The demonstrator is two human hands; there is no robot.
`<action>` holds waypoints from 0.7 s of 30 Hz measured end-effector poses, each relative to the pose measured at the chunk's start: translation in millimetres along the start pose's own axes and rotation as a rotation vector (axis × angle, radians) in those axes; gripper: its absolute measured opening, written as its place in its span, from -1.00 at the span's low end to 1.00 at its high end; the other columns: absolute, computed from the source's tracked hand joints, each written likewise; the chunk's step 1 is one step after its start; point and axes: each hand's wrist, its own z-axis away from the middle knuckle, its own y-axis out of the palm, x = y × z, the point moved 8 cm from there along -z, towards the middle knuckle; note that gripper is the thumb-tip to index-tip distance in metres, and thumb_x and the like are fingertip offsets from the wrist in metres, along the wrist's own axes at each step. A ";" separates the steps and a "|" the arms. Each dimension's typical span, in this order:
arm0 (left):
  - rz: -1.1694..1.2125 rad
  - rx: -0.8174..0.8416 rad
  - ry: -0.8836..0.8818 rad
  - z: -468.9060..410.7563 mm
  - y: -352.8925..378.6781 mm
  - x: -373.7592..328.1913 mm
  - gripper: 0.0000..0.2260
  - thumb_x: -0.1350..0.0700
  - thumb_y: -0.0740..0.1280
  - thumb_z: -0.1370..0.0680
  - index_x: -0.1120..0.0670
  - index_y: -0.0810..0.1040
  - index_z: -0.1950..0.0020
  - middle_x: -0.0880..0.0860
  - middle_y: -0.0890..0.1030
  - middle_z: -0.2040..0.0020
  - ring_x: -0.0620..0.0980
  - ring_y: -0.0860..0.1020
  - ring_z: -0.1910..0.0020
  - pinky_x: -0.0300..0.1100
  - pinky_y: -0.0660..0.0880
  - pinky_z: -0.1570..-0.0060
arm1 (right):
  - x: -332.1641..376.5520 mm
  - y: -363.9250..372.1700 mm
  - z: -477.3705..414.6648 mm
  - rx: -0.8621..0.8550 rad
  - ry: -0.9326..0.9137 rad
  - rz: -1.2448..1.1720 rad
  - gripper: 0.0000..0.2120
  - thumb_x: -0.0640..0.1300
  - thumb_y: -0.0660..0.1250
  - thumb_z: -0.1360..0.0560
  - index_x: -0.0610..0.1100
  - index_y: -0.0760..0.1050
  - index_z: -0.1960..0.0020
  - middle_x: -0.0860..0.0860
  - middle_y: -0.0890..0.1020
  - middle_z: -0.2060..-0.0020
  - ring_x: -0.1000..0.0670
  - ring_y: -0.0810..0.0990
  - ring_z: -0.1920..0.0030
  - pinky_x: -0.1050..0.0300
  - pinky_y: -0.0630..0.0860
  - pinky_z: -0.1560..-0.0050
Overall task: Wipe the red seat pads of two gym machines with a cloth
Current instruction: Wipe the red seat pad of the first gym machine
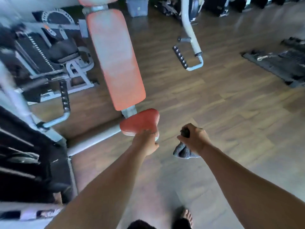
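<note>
Hands apart, centre frame: left hand reaches forward, fingers resting on near edge of small red padded seat; whether curled or flat, cannot tell. Right hand fisted tight round bunched grey terry cloth, tail hanging below palm. Both arms extended, forearms bare. Cloth likely light, soft, floppy; best kept wadded in palm. Seat pad probably firm, smooth vinyl on fixed metal frame. Long red padded backrest runs toward upper left.
</note>
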 end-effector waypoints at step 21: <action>0.187 0.101 -0.358 -146.5 69.0 153.3 -0.59 0.00 0.34 -0.59 -0.01 0.46 -0.44 0.07 0.51 -0.35 0.14 0.41 -0.35 0.03 0.51 -0.16 | 49.7 137.8 -250.6 0.331 -0.179 0.000 -0.63 0.06 0.55 -0.32 0.05 0.50 -0.04 0.14 0.63 0.14 0.04 0.63 0.07 0.06 0.58 0.02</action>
